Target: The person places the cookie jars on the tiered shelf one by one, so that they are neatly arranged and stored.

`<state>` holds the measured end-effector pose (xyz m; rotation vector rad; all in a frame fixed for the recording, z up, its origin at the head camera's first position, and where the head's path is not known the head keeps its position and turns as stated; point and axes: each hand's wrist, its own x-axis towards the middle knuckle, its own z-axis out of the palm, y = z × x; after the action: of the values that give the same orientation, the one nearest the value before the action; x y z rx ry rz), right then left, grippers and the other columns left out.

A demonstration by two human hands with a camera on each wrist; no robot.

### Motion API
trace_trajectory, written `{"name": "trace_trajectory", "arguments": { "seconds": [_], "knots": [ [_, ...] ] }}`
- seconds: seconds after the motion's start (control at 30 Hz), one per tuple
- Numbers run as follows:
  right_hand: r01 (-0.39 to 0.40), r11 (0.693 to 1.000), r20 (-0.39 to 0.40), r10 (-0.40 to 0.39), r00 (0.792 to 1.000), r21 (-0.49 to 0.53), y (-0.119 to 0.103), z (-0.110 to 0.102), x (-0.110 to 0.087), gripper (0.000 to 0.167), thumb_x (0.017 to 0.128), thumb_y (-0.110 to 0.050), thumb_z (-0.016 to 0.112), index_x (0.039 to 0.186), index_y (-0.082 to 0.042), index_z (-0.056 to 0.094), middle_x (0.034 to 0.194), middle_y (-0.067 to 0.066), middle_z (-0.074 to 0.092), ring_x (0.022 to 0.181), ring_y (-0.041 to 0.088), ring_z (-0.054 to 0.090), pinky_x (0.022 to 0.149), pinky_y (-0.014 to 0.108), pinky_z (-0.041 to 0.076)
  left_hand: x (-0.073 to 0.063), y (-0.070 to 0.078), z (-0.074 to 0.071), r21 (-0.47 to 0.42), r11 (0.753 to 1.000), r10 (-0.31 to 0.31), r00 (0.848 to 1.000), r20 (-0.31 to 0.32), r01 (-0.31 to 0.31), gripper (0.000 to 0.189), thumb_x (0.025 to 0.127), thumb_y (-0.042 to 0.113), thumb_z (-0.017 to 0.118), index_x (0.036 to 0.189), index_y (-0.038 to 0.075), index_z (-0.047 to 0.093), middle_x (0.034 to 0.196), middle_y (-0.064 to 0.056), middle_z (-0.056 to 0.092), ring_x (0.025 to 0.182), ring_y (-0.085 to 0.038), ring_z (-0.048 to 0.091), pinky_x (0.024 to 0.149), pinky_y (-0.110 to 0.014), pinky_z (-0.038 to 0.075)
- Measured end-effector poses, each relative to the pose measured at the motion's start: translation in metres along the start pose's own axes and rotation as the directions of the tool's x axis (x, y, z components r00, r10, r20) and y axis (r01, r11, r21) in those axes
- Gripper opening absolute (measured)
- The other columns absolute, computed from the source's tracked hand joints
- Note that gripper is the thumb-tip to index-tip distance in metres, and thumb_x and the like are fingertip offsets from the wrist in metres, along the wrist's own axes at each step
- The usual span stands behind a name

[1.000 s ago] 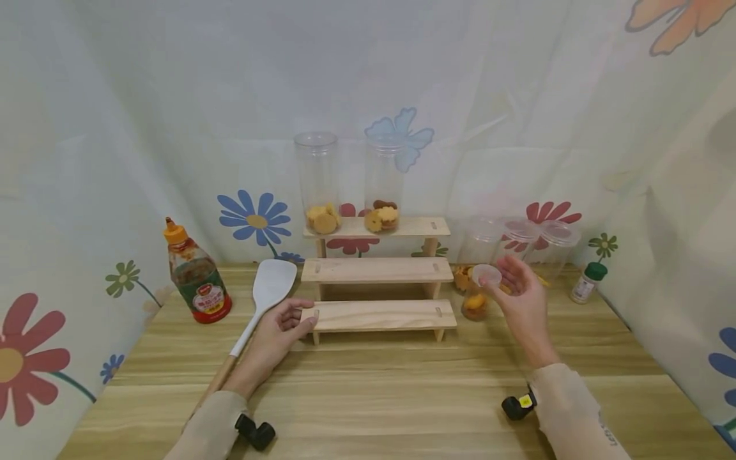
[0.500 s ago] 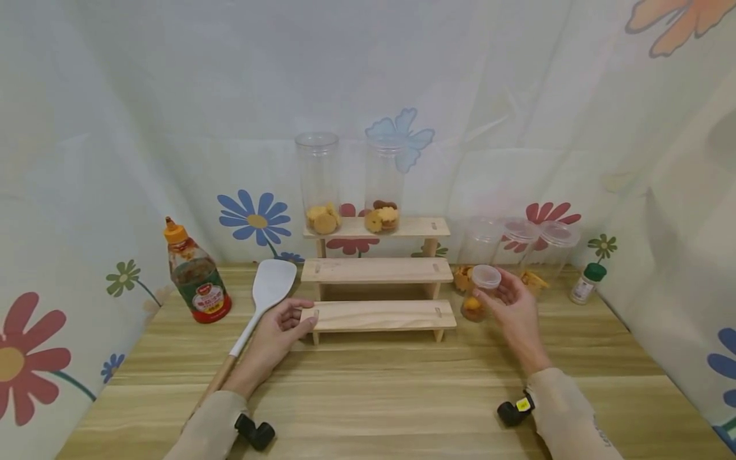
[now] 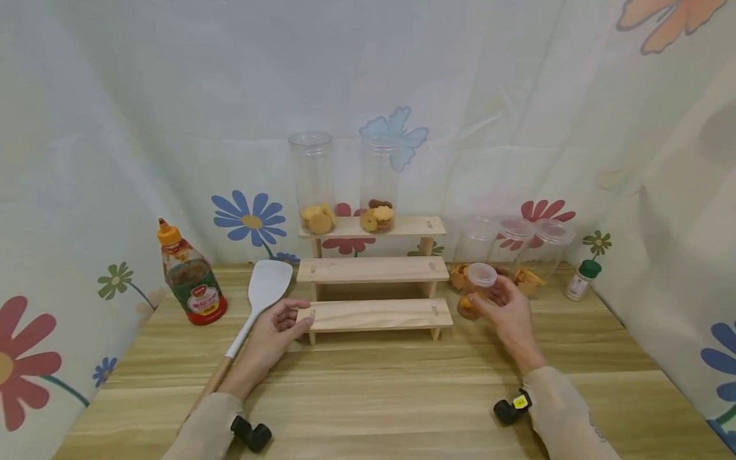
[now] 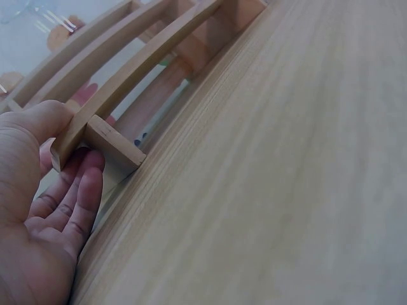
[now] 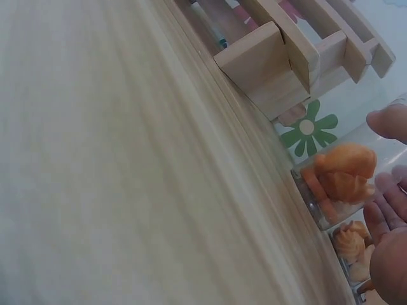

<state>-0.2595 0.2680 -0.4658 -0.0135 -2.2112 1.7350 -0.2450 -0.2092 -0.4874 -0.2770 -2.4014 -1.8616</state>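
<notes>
On the left, my left hand [image 3: 271, 333] holds the near left end of a three-tier wooden display rack [image 3: 376, 314]. Its thumb lies over the lowest board, and in the left wrist view the fingers [image 4: 82, 197] curl beneath that board. To the right of the rack, my right hand [image 3: 510, 316] grips a small clear plastic jar [image 3: 482, 275], thumb on the near side and fingers on the far side. The jar stands upright on the table, with orange-yellow snack pieces [image 5: 346, 171] at its bottom. Part of it is hidden by the hand.
Two tall clear jars [image 3: 313, 172] with cookies stand on the top tier. Several tall jars [image 3: 552, 246] stand behind my right hand, beside a green-capped shaker [image 3: 583, 281]. At left are a sauce bottle [image 3: 192, 278] and a white spatula [image 3: 269, 284] near my left forearm.
My right hand has come down from the small jar's lid to its side and now grips it. My left hand stays on the rack. The head view has shifted slightly.
</notes>
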Motion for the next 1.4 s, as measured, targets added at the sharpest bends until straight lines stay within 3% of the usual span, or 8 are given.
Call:
{"name": "trace_trajectory", "arguments": {
  "seconds": [0.2, 0.37, 0.53, 0.67, 0.97, 1.13, 1.27, 1.4],
  "knots": [
    [0.002, 1.0, 0.029, -0.001, 1.0, -0.031, -0.002, 0.0, -0.001, 0.062, 0.099, -0.011, 0.087, 0.15, 0.007, 0.056, 0.148, 0.026, 0.063, 0.138, 0.034, 0.061, 0.104, 0.012, 0.047, -0.001, 0.0, -0.001, 0.0, 1.0, -0.007, 1.0, -0.004, 0.007, 0.038, 0.104, 0.022, 0.084, 0.136, 0.006, 0.072, 0.11, -0.016, 0.073, 0.099, -0.017, 0.068, 0.088, -0.023, 0.054],
    [0.009, 1.0, 0.022, -0.009, 1.0, -0.021, -0.001, 0.0, -0.002, 0.06, 0.098, -0.009, 0.087, 0.148, 0.007, 0.057, 0.144, 0.024, 0.064, 0.132, 0.028, 0.063, 0.101, 0.011, 0.05, -0.002, -0.001, 0.0, -0.01, 1.0, -0.009, 1.0, -0.002, 0.009, 0.038, 0.104, 0.022, 0.084, 0.136, 0.006, 0.072, 0.111, -0.016, 0.073, 0.1, -0.018, 0.068, 0.087, -0.023, 0.055],
    [0.008, 1.0, 0.006, -0.008, 1.0, 0.004, 0.0, 0.001, -0.002, 0.059, 0.097, -0.005, 0.088, 0.146, 0.008, 0.058, 0.136, 0.012, 0.068, 0.122, 0.012, 0.065, 0.1, 0.011, 0.053, -0.002, -0.002, 0.0, -0.008, 1.0, -0.002, 1.0, -0.005, 0.002, 0.038, 0.103, 0.021, 0.084, 0.136, 0.006, 0.072, 0.111, -0.016, 0.073, 0.1, -0.018, 0.067, 0.088, -0.023, 0.055],
    [0.011, 0.999, -0.005, -0.011, 1.0, 0.031, -0.002, 0.001, -0.001, 0.057, 0.096, -0.003, 0.087, 0.144, 0.008, 0.059, 0.128, 0.0, 0.069, 0.118, 0.008, 0.065, 0.099, 0.013, 0.054, -0.001, -0.002, 0.0, 0.001, 1.0, 0.004, 1.0, -0.004, -0.004, 0.037, 0.104, 0.022, 0.084, 0.136, 0.007, 0.072, 0.11, -0.016, 0.073, 0.1, -0.018, 0.067, 0.089, -0.023, 0.054],
    [0.03, 0.999, -0.018, -0.03, 0.999, 0.028, -0.012, -0.001, -0.001, 0.054, 0.099, -0.005, 0.085, 0.144, 0.007, 0.059, 0.136, 0.024, 0.07, 0.113, 0.004, 0.067, 0.098, 0.013, 0.053, -0.001, -0.001, 0.0, 0.0, 1.0, -0.002, 1.0, -0.005, 0.002, 0.037, 0.104, 0.022, 0.084, 0.135, 0.006, 0.073, 0.109, -0.016, 0.072, 0.098, -0.018, 0.067, 0.087, -0.023, 0.055],
    [0.051, 0.998, -0.033, -0.053, 0.998, -0.038, -0.023, -0.002, 0.001, 0.056, 0.099, -0.012, 0.086, 0.146, 0.004, 0.06, 0.14, 0.025, 0.07, 0.115, 0.004, 0.065, 0.099, 0.012, 0.05, -0.001, -0.001, 0.0, 0.0, 1.0, -0.003, 1.0, -0.005, 0.003, 0.037, 0.103, 0.022, 0.084, 0.135, 0.007, 0.073, 0.109, -0.016, 0.072, 0.098, -0.018, 0.067, 0.087, -0.023, 0.055],
    [0.117, 0.992, -0.05, -0.119, 0.992, -0.046, -0.036, -0.004, 0.002, 0.054, 0.097, -0.009, 0.088, 0.142, 0.005, 0.063, 0.135, 0.025, 0.072, 0.112, 0.004, 0.066, 0.098, 0.013, 0.052, -0.001, 0.0, 0.0, 0.001, 1.0, -0.002, 1.0, -0.005, 0.002, 0.037, 0.103, 0.023, 0.084, 0.135, 0.007, 0.073, 0.109, -0.016, 0.072, 0.098, -0.018, 0.067, 0.088, -0.023, 0.055],
    [0.17, 0.984, -0.052, -0.173, 0.984, -0.059, -0.05, -0.007, 0.002, 0.052, 0.097, -0.009, 0.088, 0.141, 0.004, 0.064, 0.13, 0.016, 0.073, 0.112, 0.005, 0.066, 0.1, 0.013, 0.052, -0.002, 0.001, 0.0, 0.001, 1.0, 0.0, 1.0, -0.005, 0.0, 0.038, 0.103, 0.023, 0.084, 0.136, 0.007, 0.073, 0.11, -0.016, 0.072, 0.099, -0.019, 0.067, 0.089, -0.023, 0.055]
  ]
}}
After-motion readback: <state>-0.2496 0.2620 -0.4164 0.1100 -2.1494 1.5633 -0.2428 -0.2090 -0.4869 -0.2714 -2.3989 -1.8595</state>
